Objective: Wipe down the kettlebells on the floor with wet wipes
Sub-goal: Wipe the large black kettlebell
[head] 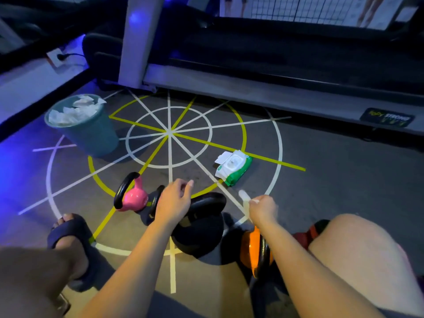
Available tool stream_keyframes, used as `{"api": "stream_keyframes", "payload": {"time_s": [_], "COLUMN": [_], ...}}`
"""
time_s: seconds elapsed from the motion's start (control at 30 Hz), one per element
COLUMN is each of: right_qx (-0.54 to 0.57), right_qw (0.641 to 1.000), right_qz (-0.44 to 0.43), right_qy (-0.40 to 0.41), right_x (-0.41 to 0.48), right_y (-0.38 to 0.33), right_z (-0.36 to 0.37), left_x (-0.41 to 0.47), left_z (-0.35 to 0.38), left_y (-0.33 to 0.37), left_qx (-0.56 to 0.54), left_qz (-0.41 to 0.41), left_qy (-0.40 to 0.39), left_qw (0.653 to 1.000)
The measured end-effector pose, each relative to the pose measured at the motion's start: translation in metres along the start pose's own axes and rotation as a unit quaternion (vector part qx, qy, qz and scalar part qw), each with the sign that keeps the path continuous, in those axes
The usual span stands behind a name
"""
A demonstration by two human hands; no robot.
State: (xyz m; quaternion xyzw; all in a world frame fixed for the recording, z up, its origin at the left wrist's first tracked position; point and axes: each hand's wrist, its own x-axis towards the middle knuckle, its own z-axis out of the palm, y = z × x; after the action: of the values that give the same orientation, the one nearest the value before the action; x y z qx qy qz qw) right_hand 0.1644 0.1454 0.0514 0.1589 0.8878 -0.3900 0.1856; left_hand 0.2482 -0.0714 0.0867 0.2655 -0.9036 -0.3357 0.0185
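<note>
A large black kettlebell (202,235) stands on the floor in front of me, with a pink kettlebell (134,198) to its left and an orange one (254,251) to its right. Between pink and black a dark kettlebell (152,203) is partly hidden by my arm. My left hand (175,200) hovers over the black kettlebell's handle, fingers loosely curled, holding nothing. My right hand (262,208) grips a white wet wipe (244,196) above the orange kettlebell. A green and white wet wipe pack (232,167) lies open on the floor beyond.
A teal bin (91,131) full of used wipes stands at the left. A treadmill base (275,88) runs across the back. My sandalled left foot (71,235) and my right knee (358,249) flank the kettlebells. White and yellow lines mark the grey floor.
</note>
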Motion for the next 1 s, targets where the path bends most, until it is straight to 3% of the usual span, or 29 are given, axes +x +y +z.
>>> {"api": "stream_keyframes", "payload": {"time_s": [0.1, 0.17, 0.23, 0.33, 0.5, 0.7, 0.9, 1.0], "right_qx": [0.059, 0.081, 0.124, 0.263, 0.303, 0.227, 0.267, 0.267], "right_qw": [0.998, 0.991, 0.974, 0.939, 0.895, 0.943, 0.932, 0.943], "right_qz": [-0.032, -0.065, -0.047, 0.009, -0.009, -0.055, -0.047, -0.040], "right_qy": [0.017, -0.089, -0.185, -0.222, -0.326, -0.237, -0.241, -0.194], "right_x": [-0.005, -0.012, -0.022, -0.020, 0.009, 0.024, 0.018, 0.019], "right_y": [0.002, 0.008, 0.008, 0.010, 0.035, 0.024, 0.019, 0.029], "right_z": [0.030, 0.059, 0.075, 0.072, 0.060, 0.070, 0.100, 0.130], "left_x": [-0.002, 0.002, 0.006, 0.007, 0.010, 0.015, 0.014, 0.013], "left_z": [0.012, 0.014, 0.012, 0.010, 0.009, 0.014, 0.015, 0.014], "left_y": [-0.006, -0.008, -0.007, -0.003, -0.005, -0.014, -0.012, -0.012], "left_qx": [0.095, 0.100, 0.099, 0.099, 0.075, 0.081, 0.093, 0.094], "left_qz": [-0.004, 0.000, -0.005, -0.014, -0.029, -0.030, -0.026, -0.024], "left_qy": [-0.023, -0.034, -0.062, -0.072, -0.095, -0.101, -0.084, -0.080], "left_qw": [0.995, 0.994, 0.993, 0.992, 0.992, 0.991, 0.992, 0.992]}}
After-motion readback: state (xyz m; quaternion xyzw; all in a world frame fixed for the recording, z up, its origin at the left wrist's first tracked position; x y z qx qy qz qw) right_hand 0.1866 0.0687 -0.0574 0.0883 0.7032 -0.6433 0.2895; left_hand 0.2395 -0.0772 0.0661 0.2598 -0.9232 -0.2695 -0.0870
